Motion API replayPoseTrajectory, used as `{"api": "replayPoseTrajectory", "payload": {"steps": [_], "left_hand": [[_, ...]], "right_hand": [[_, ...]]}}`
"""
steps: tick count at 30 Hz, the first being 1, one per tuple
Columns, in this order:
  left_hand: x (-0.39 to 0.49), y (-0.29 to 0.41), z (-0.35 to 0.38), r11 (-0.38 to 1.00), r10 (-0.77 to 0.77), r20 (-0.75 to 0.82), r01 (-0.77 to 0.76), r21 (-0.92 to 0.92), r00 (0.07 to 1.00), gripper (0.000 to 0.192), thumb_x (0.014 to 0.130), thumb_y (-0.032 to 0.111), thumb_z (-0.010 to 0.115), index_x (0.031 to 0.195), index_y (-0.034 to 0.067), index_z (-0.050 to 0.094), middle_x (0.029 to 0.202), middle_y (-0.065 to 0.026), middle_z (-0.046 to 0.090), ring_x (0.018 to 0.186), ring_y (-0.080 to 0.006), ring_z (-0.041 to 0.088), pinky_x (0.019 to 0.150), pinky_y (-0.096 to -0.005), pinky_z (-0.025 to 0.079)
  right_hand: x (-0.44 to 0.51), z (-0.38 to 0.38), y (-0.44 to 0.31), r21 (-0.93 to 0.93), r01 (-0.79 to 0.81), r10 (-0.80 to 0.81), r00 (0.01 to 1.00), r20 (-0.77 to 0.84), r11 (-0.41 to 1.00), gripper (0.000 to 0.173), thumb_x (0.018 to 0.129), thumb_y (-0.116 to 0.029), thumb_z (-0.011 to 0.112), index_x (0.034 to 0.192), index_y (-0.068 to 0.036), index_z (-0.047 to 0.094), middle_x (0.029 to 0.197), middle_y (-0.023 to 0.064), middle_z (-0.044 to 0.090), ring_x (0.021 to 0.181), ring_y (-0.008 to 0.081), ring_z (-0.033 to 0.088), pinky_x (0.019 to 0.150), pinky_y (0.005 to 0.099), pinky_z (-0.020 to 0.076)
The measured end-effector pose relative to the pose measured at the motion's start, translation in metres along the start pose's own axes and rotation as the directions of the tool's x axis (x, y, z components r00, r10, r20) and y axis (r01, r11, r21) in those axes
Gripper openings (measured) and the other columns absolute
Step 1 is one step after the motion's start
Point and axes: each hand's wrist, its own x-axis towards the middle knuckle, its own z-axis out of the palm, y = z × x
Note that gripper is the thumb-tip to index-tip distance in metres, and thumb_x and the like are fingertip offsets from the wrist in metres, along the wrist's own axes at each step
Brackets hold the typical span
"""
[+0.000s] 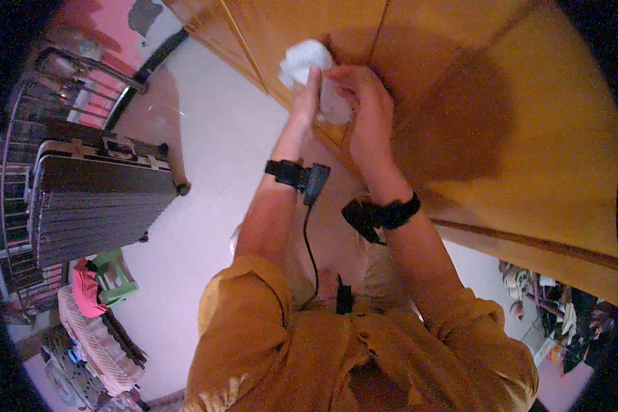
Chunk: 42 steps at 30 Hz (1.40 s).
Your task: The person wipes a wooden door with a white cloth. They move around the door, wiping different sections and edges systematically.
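Observation:
In front of a wooden cabinet (443, 201), I hold a crumpled white cloth-like bundle (308, 56). My left hand (305, 100) grips it from the left, thumb raised along its near side. Curled around from the right, my right hand (368, 100) pinches at a paler part (336, 104) that hangs between the two hands. Blur hides whether this paler part belongs to the same bundle. Black straps circle both wrists, and a cable (307, 247) runs down from the device (315, 183) on the left one.
To the left a dark ribbed suitcase (103, 201) stands on the pale floor (211, 129), beside a metal grille (13, 190). Below it are a green plastic stool (116, 278), a pink cloth (86, 291) and folded bedding (100, 340). Assorted items (551, 304) lie at the lower right.

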Motion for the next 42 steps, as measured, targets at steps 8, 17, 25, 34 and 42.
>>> {"api": "replayPoseTrajectory", "payload": {"steps": [8,17,25,34,42], "left_hand": [[-0.001,0.001,0.003,0.965,0.159,-0.080,-0.139,0.221,0.984,0.062,0.100,0.055,0.054,0.140,0.008,0.047,0.126,-0.0063,0.062,0.109,-0.0203,0.063,0.086,-0.0361,0.055],[-0.031,0.035,0.017,0.999,-0.028,0.020,0.029,-0.028,0.999,0.061,0.104,0.040,0.053,0.151,0.005,0.036,0.151,-0.0096,0.045,0.137,-0.0227,0.042,0.113,-0.0383,0.035],[-0.037,0.075,0.026,0.932,0.103,-0.062,-0.118,-0.344,0.993,0.058,0.109,0.048,0.032,0.150,0.007,0.038,0.148,-0.0090,0.047,0.137,-0.0236,0.043,0.115,-0.0406,0.033],[-0.025,0.075,0.020,0.938,0.186,-0.150,-0.221,-0.267,0.971,0.055,0.103,0.012,0.052,0.153,0.006,0.029,0.143,-0.0145,0.050,0.128,-0.0259,0.052,0.104,-0.0397,0.047],[-0.090,0.132,-0.005,0.933,0.250,-0.296,-0.311,-0.181,0.922,0.054,0.101,0.007,0.054,0.151,0.006,0.033,0.143,-0.0173,0.050,0.125,-0.0295,0.056,0.104,-0.0453,0.050]], "right_hand": [[0.007,-0.003,0.014,-0.110,0.051,-0.043,0.996,0.077,0.993,0.039,0.099,-0.033,0.043,0.104,-0.007,0.072,0.113,0.0054,0.072,0.111,0.0165,0.061,0.099,0.0334,0.0438],[0.011,0.007,0.002,0.146,-0.180,0.162,0.978,0.129,0.973,0.047,0.103,-0.036,0.037,0.132,-0.006,0.058,0.134,0.0083,0.063,0.127,0.0204,0.055,0.108,0.0366,0.0393],[0.014,0.004,-0.007,0.388,-0.271,0.159,0.942,0.296,0.881,0.059,0.108,-0.043,0.027,0.153,-0.006,0.034,0.153,0.0157,0.044,0.143,0.0262,0.040,0.117,0.0412,0.0322],[0.008,-0.003,-0.001,0.335,-0.222,0.102,0.935,0.340,0.916,0.064,0.107,-0.047,0.028,0.152,-0.003,0.037,0.154,0.0164,0.044,0.141,0.0273,0.043,0.115,0.0421,0.0335],[-0.019,0.002,-0.090,0.148,-0.102,0.034,0.915,0.402,0.984,0.057,0.105,-0.046,0.036,0.139,-0.004,0.054,0.138,0.0119,0.060,0.132,0.0231,0.052,0.109,0.0371,0.0395]]}}
